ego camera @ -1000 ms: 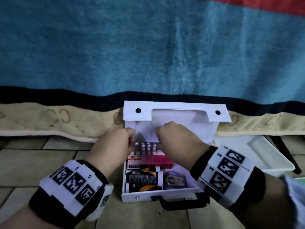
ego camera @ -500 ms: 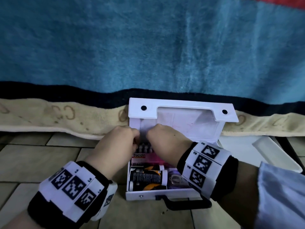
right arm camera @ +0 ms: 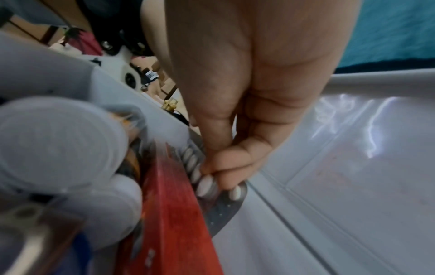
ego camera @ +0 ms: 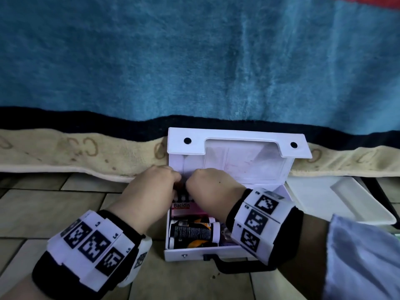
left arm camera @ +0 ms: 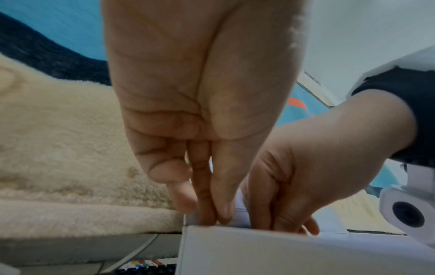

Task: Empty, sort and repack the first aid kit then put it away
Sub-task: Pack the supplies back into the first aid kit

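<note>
Right hand (right arm camera: pixel 237 104) pinches blister pack (right arm camera: pixel 207 186) (in kit (ego camera: pixel 216 255)); left hand's (left arm camera: pixel 200 111) hold seems likewise.

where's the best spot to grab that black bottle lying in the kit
Grip the black bottle round its middle, coming straight down from above. It lies on its side across the front of the first aid kit, its rounded flank facing up and bare; its ends sit close to the kit wall and neighbouring items, so an end-on grip looks cramped.

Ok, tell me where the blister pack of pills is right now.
In the head view the blister pack sits at the back left of the open first aid kit, behind the pink Bacidin box, with both hands at it.
</note>
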A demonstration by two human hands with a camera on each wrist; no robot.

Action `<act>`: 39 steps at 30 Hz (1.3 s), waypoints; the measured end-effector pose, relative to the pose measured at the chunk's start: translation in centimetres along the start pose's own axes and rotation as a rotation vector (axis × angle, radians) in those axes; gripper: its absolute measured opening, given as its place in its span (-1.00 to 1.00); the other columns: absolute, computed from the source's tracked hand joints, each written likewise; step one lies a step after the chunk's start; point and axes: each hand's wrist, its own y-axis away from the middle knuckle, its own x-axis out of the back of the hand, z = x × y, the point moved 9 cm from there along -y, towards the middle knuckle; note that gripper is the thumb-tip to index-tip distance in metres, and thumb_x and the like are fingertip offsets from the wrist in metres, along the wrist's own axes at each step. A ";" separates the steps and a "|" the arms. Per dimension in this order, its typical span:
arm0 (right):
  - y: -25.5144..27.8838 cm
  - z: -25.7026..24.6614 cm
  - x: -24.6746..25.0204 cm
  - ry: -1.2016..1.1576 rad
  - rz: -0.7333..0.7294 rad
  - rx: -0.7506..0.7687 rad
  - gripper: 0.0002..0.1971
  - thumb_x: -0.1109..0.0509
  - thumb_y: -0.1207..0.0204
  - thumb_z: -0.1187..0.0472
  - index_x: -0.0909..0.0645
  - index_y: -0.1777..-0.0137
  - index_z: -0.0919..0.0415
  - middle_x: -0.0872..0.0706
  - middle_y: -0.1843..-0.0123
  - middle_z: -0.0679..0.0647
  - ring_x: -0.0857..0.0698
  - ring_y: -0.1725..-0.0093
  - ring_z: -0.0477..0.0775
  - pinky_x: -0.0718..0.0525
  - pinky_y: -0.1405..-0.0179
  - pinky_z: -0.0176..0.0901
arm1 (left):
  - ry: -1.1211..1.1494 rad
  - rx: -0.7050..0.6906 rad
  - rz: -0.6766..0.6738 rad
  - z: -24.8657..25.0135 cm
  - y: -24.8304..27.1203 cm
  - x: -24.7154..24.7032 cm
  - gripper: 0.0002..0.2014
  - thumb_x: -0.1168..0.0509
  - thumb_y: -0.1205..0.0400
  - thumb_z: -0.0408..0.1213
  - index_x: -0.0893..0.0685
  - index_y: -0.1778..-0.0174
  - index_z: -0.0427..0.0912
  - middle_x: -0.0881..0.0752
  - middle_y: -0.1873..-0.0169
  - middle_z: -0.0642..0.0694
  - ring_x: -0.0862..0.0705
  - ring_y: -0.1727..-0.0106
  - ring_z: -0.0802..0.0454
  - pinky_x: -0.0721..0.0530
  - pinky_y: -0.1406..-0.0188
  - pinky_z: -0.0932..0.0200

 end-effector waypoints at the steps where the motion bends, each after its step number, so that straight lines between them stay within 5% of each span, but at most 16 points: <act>1: -0.1 -0.2 -0.2 0.012 -0.004 0.009 -0.74 -0.11 -0.58 0.44 -0.57 -0.14 0.31 -0.67 -0.08 0.22 -0.65 0.03 0.24 -0.43 0.24 -0.10 | -0.007 0.001 -0.008 0.0 0.0 0.0 -0.92 -0.32 -0.50 -0.34 -0.67 0.19 -0.07 -0.55 0.22 0.03 -0.62 0.04 -0.02 -0.61 0.03 0.00; 5: 0.0 0.7 0.5 -0.005 0.019 -0.030 -0.75 -0.12 -0.58 0.43 -0.55 -0.14 0.25 -0.67 -0.08 0.21 -0.68 -0.01 0.25 -0.48 0.25 -0.08 | -0.002 0.007 -0.033 -0.2 0.2 -0.4 -0.84 -0.31 -0.54 -0.34 -0.75 0.11 -0.01 -0.62 0.07 0.04 -0.62 -0.02 0.01 -0.62 -0.04 0.02; 9: 0.3 -0.4 0.1 0.078 0.005 0.007 -0.80 -0.11 -0.58 0.42 -0.51 0.08 0.15 -0.69 -0.08 0.14 -0.67 0.03 0.19 -0.45 0.26 -0.09 | -0.036 -0.005 -0.054 0.0 0.4 -0.7 -0.89 -0.29 -0.56 -0.32 -0.73 0.11 -0.08 -0.59 0.01 0.00 -0.59 -0.06 0.01 -0.62 -0.01 0.04; 11: 0.1 -0.5 0.0 0.082 0.018 0.018 -0.77 -0.11 -0.58 0.43 -0.57 0.00 0.19 -0.69 -0.12 0.14 -0.69 -0.06 0.21 -0.46 0.25 -0.08 | -0.061 -0.011 -0.055 0.3 0.4 -0.8 -0.90 -0.29 -0.57 -0.32 -0.71 0.11 -0.10 -0.56 0.01 0.00 -0.58 -0.04 0.04 -0.60 0.00 0.08; 13: 0.1 0.4 0.5 0.040 0.050 -0.005 -0.75 -0.11 -0.59 0.41 -0.59 -0.10 0.21 -0.70 -0.10 0.16 -0.70 -0.07 0.22 -0.48 0.24 -0.08 | -0.060 -0.011 -0.058 0.4 0.5 -1.0 -0.90 -0.27 -0.59 -0.30 -0.70 0.09 -0.09 -0.49 0.05 0.02 -0.53 0.00 0.07 -0.56 0.02 0.13; 18: 0.6 4.5 1.8 -0.176 0.121 -0.102 -0.79 -0.28 -0.47 0.40 -0.72 0.06 0.16 -0.75 0.01 0.11 -0.72 0.02 0.15 -0.66 0.10 -0.12 | 0.002 -0.011 -0.029 0.5 1.2 -1.1 -0.83 -0.22 -0.62 -0.35 -0.69 0.02 -0.04 -0.46 0.06 0.08 -0.51 -0.03 0.13 -0.58 -0.08 0.17; 27: 5.4 9.0 -1.1 -0.256 -0.084 -0.185 -0.75 -0.42 -0.51 0.12 -0.69 -0.18 0.04 -0.72 -0.16 0.00 -0.65 -0.17 0.03 -0.57 -0.15 -0.18 | -0.034 -0.026 -0.020 2.4 1.4 -0.4 -0.76 -0.17 -0.66 -0.31 -0.67 -0.15 -0.02 -0.54 0.00 0.05 -0.53 -0.09 0.14 -0.55 -0.05 0.26; 31: 8.7 10.8 0.4 -0.327 0.023 -0.261 -0.75 -0.41 -0.51 0.07 -0.69 -0.18 -0.03 -0.74 -0.05 -0.09 -0.65 -0.13 -0.06 -0.48 0.02 -0.30 | -0.050 -0.050 -0.005 4.3 1.8 0.2 -0.75 -0.10 -0.70 -0.18 -0.67 -0.14 -0.02 -0.55 0.01 0.03 -0.53 -0.10 0.08 -0.58 -0.11 0.13; 36: 14.5 14.0 1.5 -0.428 0.153 -0.369 -0.77 -0.44 -0.48 0.07 -0.71 -0.14 -0.05 -0.70 0.16 -0.15 -0.60 0.17 -0.15 -0.48 0.28 -0.53 | -0.048 -0.109 -0.031 8.9 2.6 0.1 -0.74 -0.07 -0.70 -0.09 -0.65 -0.13 0.01 -0.54 -0.06 0.03 -0.56 -0.11 0.04 -0.58 -0.11 0.06; 39: 19.4 16.3 1.6 -0.509 0.240 -0.452 -0.81 -0.46 -0.46 0.08 -0.73 -0.07 -0.05 -0.74 0.18 -0.18 -0.65 0.24 -0.18 -0.51 0.26 -0.57 | -0.026 -0.167 -0.032 13.2 2.8 0.1 -0.74 -0.08 -0.69 -0.08 -0.63 -0.16 0.02 -0.53 -0.13 0.04 -0.55 -0.17 0.04 -0.58 -0.12 0.06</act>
